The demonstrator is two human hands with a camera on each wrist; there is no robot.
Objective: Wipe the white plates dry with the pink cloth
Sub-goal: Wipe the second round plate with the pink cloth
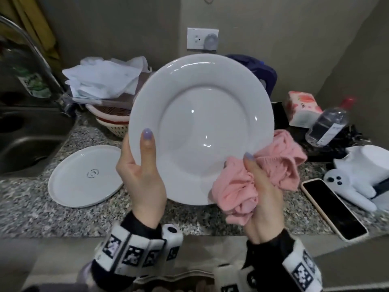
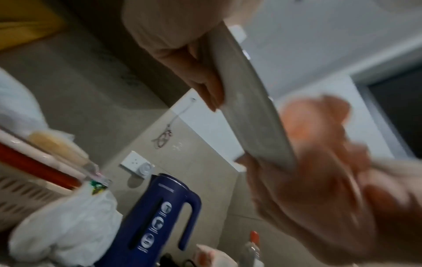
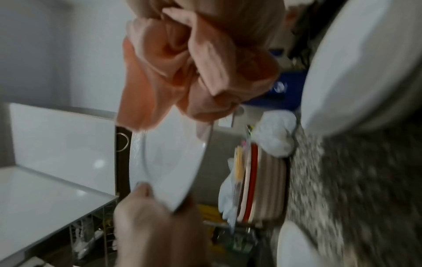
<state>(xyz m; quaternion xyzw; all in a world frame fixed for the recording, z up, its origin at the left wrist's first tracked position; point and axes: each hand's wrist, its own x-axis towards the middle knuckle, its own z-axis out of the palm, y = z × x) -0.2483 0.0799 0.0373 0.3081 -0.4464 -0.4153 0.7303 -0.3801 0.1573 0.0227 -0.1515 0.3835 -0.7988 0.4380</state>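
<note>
Plate (image 1: 202,127) looks hard, slippery and easy to break, so I grip its rim with my left hand (image 1: 141,175) while my right hand (image 1: 261,199) squeezes the soft pink cloth (image 1: 252,182).

Black sleeves (image 1: 145,226), marker-patterned white wristbands (image 1: 134,249), lilac nails (image 1: 147,133).

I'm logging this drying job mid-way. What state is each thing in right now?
Held plate: lifted, tilted up, face to the camera.
Left hand: grips the held plate's left rim.
Right hand: holds the cloth against the plate's lower right rim.
Cloth: bunched.
Second plate: upside down on the counter.
Phone: screen dark, at the counter's edge.
Bottle: capped, leaning.
</note>
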